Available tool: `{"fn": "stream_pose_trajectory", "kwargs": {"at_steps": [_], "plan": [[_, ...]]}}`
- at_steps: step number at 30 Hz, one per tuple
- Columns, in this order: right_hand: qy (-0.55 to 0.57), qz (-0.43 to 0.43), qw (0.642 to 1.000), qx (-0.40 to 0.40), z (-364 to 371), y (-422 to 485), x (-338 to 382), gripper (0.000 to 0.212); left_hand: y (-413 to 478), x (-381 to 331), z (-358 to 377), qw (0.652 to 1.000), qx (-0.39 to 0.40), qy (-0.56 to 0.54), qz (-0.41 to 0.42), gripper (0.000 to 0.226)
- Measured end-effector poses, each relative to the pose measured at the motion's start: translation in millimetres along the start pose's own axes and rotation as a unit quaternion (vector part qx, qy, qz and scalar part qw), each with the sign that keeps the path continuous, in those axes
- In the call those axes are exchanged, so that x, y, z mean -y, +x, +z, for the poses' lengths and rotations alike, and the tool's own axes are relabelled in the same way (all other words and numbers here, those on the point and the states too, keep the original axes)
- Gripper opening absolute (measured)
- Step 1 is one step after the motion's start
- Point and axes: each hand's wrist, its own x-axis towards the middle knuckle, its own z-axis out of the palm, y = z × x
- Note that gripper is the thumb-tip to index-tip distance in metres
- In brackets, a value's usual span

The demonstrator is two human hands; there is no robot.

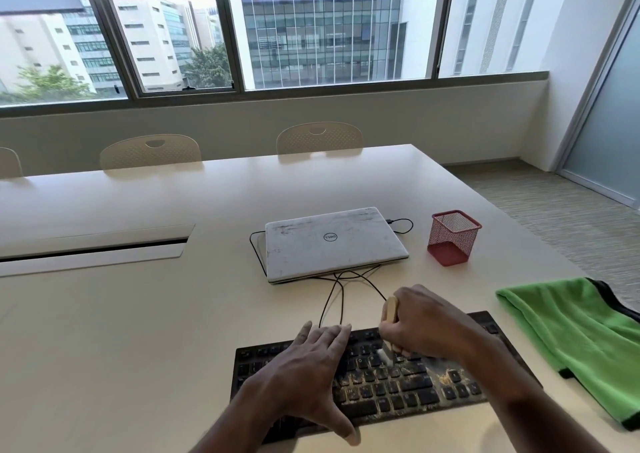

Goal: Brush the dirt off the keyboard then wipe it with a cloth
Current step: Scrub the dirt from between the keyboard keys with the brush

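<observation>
**Head view.** The black keyboard (pixel 398 390) lies at the near edge of the pale table (pixel 138 314). It sits slightly askew, its right end farther from me than its left.

**Left hand.** My left hand (pixel 304 366) lies flat on the left half of the keys. The fingers are straight and close together and the thumb is spread toward me. It grasps nothing.

**Right hand.** My right hand (pixel 426 324) is curled around a small brush (pixel 390 310). The light wooden handle juts up between thumb and forefinger. The white bristles (pixel 383 355) point down onto the upper key rows near the keyboard's middle.

**Dirt.** Yellowish crumbs (pixel 446 376) are scattered over the right half of the keys, thickest just below my right wrist.

**Cloth.** The green cloth (pixel 581 341) lies spread on the table to the right of the keyboard, near its right end and apart from both hands. A dark border shows along its far side and at its near corner. My right forearm hides whether the cloth touches the keyboard.

**Surroundings.** Beyond the keyboard rests a closed white laptop (pixel 332 241) with a scuffed lid. Thin dark cables (pixel 341 300) run from its near edge toward the keyboard's far edge. A red mesh pen cup (pixel 452 237) stands just right of the laptop, apart from it.
</observation>
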Motion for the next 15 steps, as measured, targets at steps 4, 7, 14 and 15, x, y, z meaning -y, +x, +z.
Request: {"fn": "stream_pose_trajectory", "kwargs": {"at_steps": [4,7,14,15], "plan": [[0.010,-0.038,0.999,-0.024,-8,-2,5,0.020,0,-1,0,1.000,0.001,-0.004,0.000,0.147],[0.040,-0.089,0.995,0.017,-5,-5,13,0.013,0,-1,0,1.000,0.001,-0.009,0.000,0.147],[0.028,-0.072,0.997,0.016,-3,-5,12,0.021,-2,-3,-3,1.000,0.004,-0.019,-0.006,0.146],[0.026,-0.073,0.997,-0.008,-3,-4,12,0.020,-1,-3,-3,1.000,0.003,-0.017,-0.005,0.146]]}}
